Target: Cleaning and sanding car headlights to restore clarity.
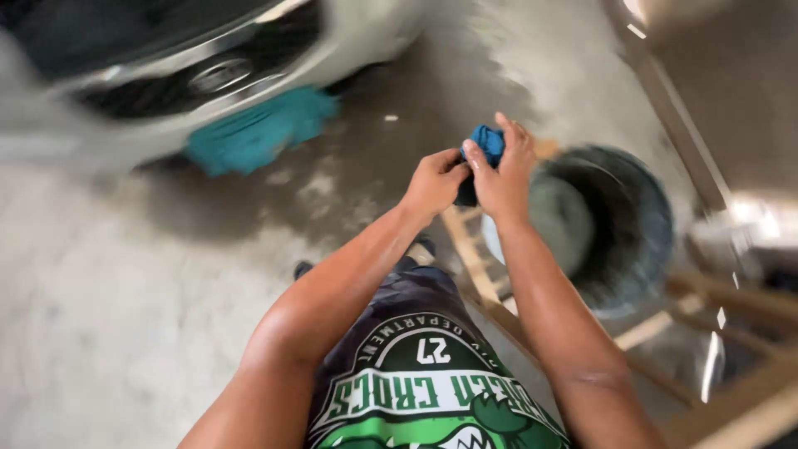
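- Blue cloth (486,143), bunched into a small wad, sits between both hands just right of the middle of the frame, above and left of the bucket.
- Left hand (434,179) is curled shut on the lower left part of the cloth, knuckles up, thumb side toward the other hand.
- Right hand (507,170) is closed around the cloth from the right, fingers wrapped over its top edge, so only the upper part of the wad shows.
- Both hands touch each other at the cloth; both forearms run down toward the bottom of the frame.
- Dark round bucket (632,224) stands at the right of the frame, just beside and below the hands, with a pale patch showing inside it; what that patch is I cannot tell.
- Wooden frame (474,258) of pale slats lies under the bucket and runs down to the lower right.
- Teal towel (262,129) hangs at the upper left, against the lower edge of a light-coloured car (166,75), which is blurred.
- Grey concrete floor (108,291) fills the left side, with a darker, wet-looking band below the car.
- Dark shirt with a green and white print (416,382) fills the bottom centre.
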